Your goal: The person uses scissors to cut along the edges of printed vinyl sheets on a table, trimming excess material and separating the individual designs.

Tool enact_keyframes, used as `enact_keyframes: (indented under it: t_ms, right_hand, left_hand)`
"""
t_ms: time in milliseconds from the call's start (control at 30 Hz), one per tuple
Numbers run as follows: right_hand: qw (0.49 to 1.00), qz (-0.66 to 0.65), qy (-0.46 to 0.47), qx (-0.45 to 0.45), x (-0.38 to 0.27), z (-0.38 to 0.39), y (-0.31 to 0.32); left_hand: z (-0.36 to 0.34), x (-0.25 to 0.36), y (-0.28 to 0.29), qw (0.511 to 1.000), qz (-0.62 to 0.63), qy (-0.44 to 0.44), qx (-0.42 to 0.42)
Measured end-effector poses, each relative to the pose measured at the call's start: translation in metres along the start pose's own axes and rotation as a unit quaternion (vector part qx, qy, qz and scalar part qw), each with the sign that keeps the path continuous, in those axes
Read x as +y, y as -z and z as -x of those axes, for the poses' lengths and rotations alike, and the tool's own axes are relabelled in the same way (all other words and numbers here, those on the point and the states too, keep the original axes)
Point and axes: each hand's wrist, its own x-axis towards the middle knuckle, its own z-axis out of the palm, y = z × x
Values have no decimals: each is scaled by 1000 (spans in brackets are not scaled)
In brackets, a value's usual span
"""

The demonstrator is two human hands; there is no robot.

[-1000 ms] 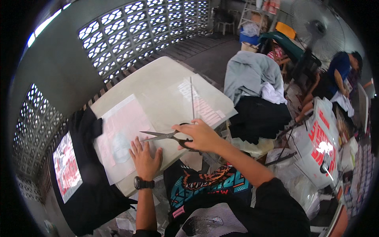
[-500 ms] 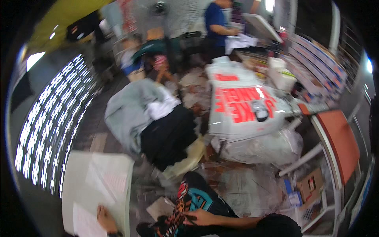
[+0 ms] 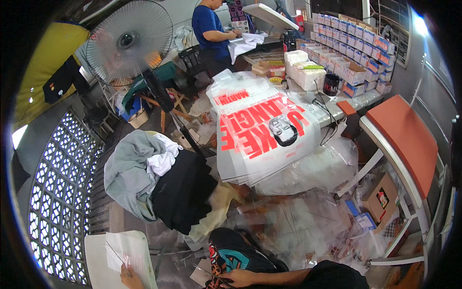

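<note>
My left hand (image 3: 130, 278) is over a white board (image 3: 94, 255) at the lower left, its fingertips closed at the lower end of a thin dark stick-like tool (image 3: 114, 253). Under that tool lies a white sheet with pale red print (image 3: 126, 241). My right hand (image 3: 239, 278) rests at my lap, fingers curled around a thin two-pronged metal tool (image 3: 209, 272), whose exact kind I cannot make out. Beside it a small beige card (image 3: 199, 275) shows next to my black trousers with a teal and orange print (image 3: 238, 253).
Ahead stand a heap of grey and black cloth (image 3: 185, 188) and a table stacked with printed plastic sheets (image 3: 269, 130). A standing fan (image 3: 127, 41), a red-topped bench (image 3: 402, 139) and clear plastic scraps (image 3: 298, 221) surround me. A person in blue (image 3: 207, 24) handles white cloth behind.
The view has swung up and to the right, bringing the fan fully into sight. My left hand has come to the lower end of the thin tool on the sheet.
</note>
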Motion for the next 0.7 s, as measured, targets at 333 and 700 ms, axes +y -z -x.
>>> enact_keyframes:
  t_ms: [333,700]
  right_hand:
    - [984,-60,-125,-115,-56,2,28]
    - [978,-149,-145,35,-38,33,41]
  left_hand:
    - [3,-58,41,976,151,118,-98]
    - [-31,5,84,954,102,251,130]
